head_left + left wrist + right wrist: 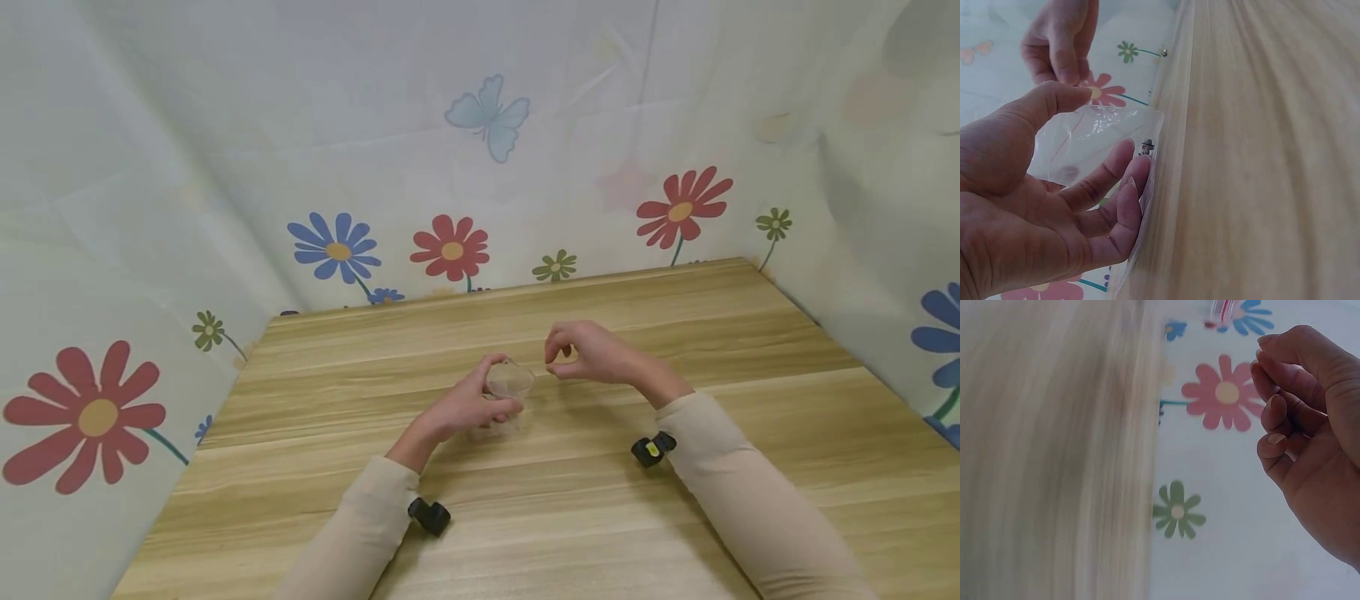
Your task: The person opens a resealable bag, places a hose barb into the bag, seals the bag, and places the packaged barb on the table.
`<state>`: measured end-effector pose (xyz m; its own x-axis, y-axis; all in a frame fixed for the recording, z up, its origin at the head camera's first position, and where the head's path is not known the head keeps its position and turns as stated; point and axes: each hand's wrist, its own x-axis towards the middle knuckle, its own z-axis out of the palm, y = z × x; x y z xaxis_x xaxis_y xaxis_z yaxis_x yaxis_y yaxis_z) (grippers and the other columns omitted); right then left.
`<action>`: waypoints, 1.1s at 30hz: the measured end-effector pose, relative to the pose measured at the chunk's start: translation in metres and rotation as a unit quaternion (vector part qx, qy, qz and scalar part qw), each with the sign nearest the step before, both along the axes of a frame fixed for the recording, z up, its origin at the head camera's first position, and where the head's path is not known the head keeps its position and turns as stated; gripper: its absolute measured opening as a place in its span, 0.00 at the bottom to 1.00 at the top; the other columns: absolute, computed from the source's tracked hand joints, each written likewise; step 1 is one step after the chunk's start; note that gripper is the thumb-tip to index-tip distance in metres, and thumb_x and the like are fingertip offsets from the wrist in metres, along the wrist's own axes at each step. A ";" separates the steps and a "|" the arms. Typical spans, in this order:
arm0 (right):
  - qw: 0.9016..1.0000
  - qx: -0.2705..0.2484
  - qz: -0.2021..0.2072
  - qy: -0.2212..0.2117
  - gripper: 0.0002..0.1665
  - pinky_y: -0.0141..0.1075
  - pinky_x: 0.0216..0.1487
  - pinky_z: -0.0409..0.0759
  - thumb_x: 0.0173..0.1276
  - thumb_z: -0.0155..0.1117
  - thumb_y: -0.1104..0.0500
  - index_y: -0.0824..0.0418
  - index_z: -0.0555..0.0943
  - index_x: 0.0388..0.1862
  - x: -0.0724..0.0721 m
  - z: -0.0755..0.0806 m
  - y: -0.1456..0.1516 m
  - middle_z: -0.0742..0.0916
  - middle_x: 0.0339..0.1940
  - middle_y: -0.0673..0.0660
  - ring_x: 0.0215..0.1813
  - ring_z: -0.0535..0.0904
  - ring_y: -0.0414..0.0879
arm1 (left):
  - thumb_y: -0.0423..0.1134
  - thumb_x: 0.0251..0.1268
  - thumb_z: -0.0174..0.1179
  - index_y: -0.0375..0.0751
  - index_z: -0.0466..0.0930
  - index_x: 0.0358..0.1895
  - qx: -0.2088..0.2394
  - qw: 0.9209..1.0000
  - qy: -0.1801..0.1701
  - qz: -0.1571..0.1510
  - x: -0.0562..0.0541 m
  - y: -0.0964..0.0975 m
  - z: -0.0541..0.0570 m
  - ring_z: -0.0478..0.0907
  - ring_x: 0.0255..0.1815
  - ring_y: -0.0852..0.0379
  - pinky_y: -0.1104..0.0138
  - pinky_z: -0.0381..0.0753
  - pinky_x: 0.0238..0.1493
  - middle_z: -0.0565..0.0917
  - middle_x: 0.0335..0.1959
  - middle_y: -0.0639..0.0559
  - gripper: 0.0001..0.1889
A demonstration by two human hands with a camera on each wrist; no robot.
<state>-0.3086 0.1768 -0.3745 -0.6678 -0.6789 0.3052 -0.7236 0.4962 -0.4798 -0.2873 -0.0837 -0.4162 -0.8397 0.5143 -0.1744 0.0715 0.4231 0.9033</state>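
Note:
My left hand holds a clear plastic bag low over the table, thumb on one side and curled fingers on the other. In the left wrist view the bag gapes between thumb and fingers, and a small metal part shows beside the fingertips. My right hand is just right of the bag with thumb and forefinger brought together. In the right wrist view the right hand has its fingertips bunched; I cannot tell whether a small thing is pinched there.
The wood-grain table stretches under both arms. A small metal piece shows near the table's edge in the left wrist view. Behind the table hangs a white cloth printed with flowers. Black wrist cameras sit on both sleeves.

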 end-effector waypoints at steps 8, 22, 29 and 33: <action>0.999 -0.002 -0.054 -0.003 0.02 0.46 0.40 0.77 0.64 0.69 0.67 0.61 0.85 0.31 -0.003 -0.008 0.045 0.84 0.35 0.51 0.36 0.75 0.47 | 0.45 0.63 0.70 0.53 0.50 0.76 0.011 1.000 -0.001 -0.004 0.000 -0.001 -0.002 0.80 0.35 0.50 0.63 0.77 0.33 0.78 0.42 0.38 0.45; 0.985 0.051 -0.159 -0.041 0.02 0.41 0.37 0.72 0.63 0.69 0.68 0.67 0.85 0.31 -0.005 -0.012 0.100 0.82 0.31 0.53 0.35 0.73 0.49 | 0.45 0.62 0.71 0.53 0.52 0.75 0.009 1.000 -0.002 -0.003 0.001 0.000 -0.002 0.81 0.35 0.50 0.63 0.77 0.33 0.78 0.41 0.39 0.43; 0.978 0.089 -0.178 -0.064 0.02 0.39 0.35 0.72 0.61 0.68 0.69 0.65 0.85 0.29 -0.012 -0.020 0.105 0.81 0.29 0.54 0.32 0.73 0.47 | 0.44 0.62 0.71 0.53 0.51 0.76 0.011 1.000 -0.006 0.001 0.000 -0.001 -0.003 0.80 0.35 0.50 0.63 0.76 0.33 0.79 0.40 0.39 0.44; 0.973 0.105 -0.184 -0.090 0.03 0.38 0.32 0.74 0.61 0.66 0.69 0.65 0.84 0.27 -0.014 -0.024 0.107 0.81 0.26 0.53 0.29 0.74 0.45 | 0.44 0.62 0.71 0.54 0.51 0.76 0.015 1.000 -0.007 -0.001 -0.001 -0.001 -0.003 0.80 0.35 0.50 0.63 0.77 0.32 0.78 0.41 0.38 0.44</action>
<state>-0.3225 0.2839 -0.3981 -0.9071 -0.4188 0.0413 -0.3925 0.8066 -0.4419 -0.2881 -0.0842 -0.4195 -0.8364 0.5212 -0.1700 0.0603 0.3957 0.9164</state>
